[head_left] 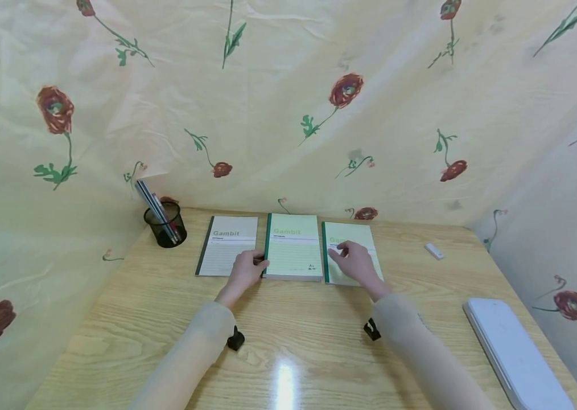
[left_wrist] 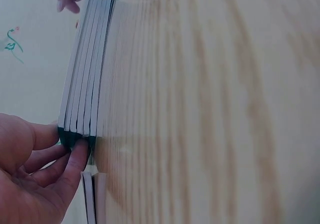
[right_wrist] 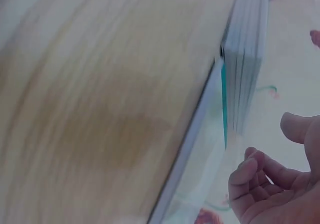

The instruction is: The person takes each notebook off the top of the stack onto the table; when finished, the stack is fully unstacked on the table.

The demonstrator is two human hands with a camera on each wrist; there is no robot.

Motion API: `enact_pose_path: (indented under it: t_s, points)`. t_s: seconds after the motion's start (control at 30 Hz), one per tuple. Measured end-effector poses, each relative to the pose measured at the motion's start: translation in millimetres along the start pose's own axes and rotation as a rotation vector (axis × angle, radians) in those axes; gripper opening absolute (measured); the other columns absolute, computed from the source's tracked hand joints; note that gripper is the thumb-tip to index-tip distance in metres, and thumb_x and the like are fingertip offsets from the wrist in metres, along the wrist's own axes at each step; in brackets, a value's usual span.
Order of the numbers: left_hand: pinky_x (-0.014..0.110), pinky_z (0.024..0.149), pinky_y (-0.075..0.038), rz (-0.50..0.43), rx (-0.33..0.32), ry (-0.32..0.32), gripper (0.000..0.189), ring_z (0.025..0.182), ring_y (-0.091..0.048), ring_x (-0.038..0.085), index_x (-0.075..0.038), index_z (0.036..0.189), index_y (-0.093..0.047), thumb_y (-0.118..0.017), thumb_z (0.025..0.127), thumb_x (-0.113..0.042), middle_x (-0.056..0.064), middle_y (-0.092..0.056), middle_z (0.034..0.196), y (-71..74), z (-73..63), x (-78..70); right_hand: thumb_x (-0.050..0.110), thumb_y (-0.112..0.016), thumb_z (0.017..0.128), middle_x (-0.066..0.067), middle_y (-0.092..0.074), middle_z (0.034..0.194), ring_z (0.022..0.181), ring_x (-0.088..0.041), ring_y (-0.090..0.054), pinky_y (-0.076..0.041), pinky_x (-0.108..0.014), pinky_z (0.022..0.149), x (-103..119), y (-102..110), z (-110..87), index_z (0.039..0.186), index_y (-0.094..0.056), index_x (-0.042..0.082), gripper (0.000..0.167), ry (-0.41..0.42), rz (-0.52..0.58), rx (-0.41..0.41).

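Three piles of "Gambit" notebooks lie side by side. In the middle is a thick stack of green-spined notebooks (head_left: pixel 292 250). My left hand (head_left: pixel 247 267) pinches this stack at its near left corner; in the left wrist view the thumb lies at the top cover and a fingertip at the lower spine. A grey notebook (head_left: pixel 227 245) with a dark spine lies to the left, partly behind that hand. Above the green notebook (head_left: pixel 342 273) on the right, my right hand (head_left: pixel 357 262) hovers with loosely bent fingers and nothing in them; thumb and fingertips are apart.
A black mesh pen holder (head_left: pixel 165 228) with pens stands at the back left. A small white eraser-like block (head_left: pixel 434 250) lies at the right. Nearer on the right edge is a long white case (head_left: pixel 516 353). Flowered cloth (head_left: pixel 268 114) hangs behind the wooden table (head_left: pixel 278 324).
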State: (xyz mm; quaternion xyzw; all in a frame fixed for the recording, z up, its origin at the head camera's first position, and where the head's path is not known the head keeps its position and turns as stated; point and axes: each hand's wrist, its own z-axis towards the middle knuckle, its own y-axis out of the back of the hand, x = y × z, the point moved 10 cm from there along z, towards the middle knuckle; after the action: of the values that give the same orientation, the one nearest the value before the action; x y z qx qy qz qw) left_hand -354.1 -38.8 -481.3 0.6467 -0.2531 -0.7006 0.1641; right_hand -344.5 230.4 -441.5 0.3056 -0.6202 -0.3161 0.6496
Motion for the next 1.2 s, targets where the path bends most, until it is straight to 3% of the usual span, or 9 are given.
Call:
enact_pose_path:
  t_s: [0.13, 0.27, 0.37, 0.5, 0.87, 1.2]
  points:
    - [0.040, 0.086, -0.054, 0.001, -0.003, -0.005, 0.032, 0.102, -0.065, 0.026, 0.002, 0.127, -0.065, -0.065, 0.097, -0.009, 0.014, -0.069, 0.114, 0.1, -0.4, -1.0, 0.033, -0.062, 0.099, -0.014, -0.064, 0.091, 0.072, -0.021, -0.053, -0.044, -0.031, 0.061, 9, -17, 0.9, 0.123, -0.061, -0.010, 0.050, 0.015, 0.035, 0.020]
    - [0.040, 0.085, -0.054, 0.005, -0.004, -0.014, 0.030, 0.100, -0.065, 0.026, 0.002, 0.125, -0.066, -0.065, 0.097, -0.009, 0.014, -0.069, 0.113, 0.1, -0.9, -2.8, 0.032, -0.064, 0.098, -0.007, -0.059, 0.074, 0.060, -0.016, -0.046, -0.039, -0.029, 0.058, 17, -30, 1.6, 0.114, -0.065, -0.010, 0.045, 0.053, 0.061, 0.030]
    - [0.040, 0.085, -0.054, 0.006, -0.004, -0.015, 0.030, 0.100, -0.065, 0.026, 0.002, 0.125, -0.066, -0.065, 0.097, -0.010, 0.014, -0.069, 0.112, -0.1, -0.9, -3.6, 0.033, -0.066, 0.097, -0.002, -0.049, 0.063, 0.054, -0.014, -0.038, -0.034, -0.029, 0.055, 21, -37, 1.8, 0.092, -0.065, -0.007, 0.040, 0.078, 0.073, 0.034]
    - [0.040, 0.086, -0.054, 0.006, -0.007, -0.016, 0.031, 0.101, -0.065, 0.026, 0.003, 0.126, -0.065, -0.064, 0.098, -0.010, 0.014, -0.069, 0.113, -0.5, -0.7, -5.1, 0.029, -0.072, 0.094, 0.000, -0.044, 0.059, 0.051, -0.013, -0.035, -0.031, -0.029, 0.053, 24, -39, 0.6, 0.071, -0.052, 0.003, 0.040, 0.084, 0.081, 0.026]
    - [0.040, 0.085, -0.054, 0.028, -0.013, -0.034, 0.027, 0.098, -0.065, 0.025, 0.002, 0.122, -0.068, -0.063, 0.099, -0.010, 0.013, -0.070, 0.108, -1.3, -0.6, -5.2, 0.023, -0.073, 0.092, 0.002, -0.039, 0.055, 0.049, -0.012, -0.032, -0.028, -0.027, 0.050, 21, -44, -0.8, 0.065, -0.046, 0.007, 0.042, 0.043, 0.113, 0.039]
    - [0.039, 0.081, -0.055, 0.029, -0.002, -0.036, 0.027, 0.095, -0.066, 0.025, 0.001, 0.121, -0.069, -0.062, 0.100, -0.014, 0.013, -0.071, 0.107, -1.2, -4.4, -7.7, 0.019, -0.074, 0.092, -0.002, -0.049, 0.065, 0.054, -0.014, -0.041, -0.035, -0.028, 0.053, 20, -39, -0.7, 0.079, -0.059, 0.000, 0.026, 0.039, 0.130, 0.007]
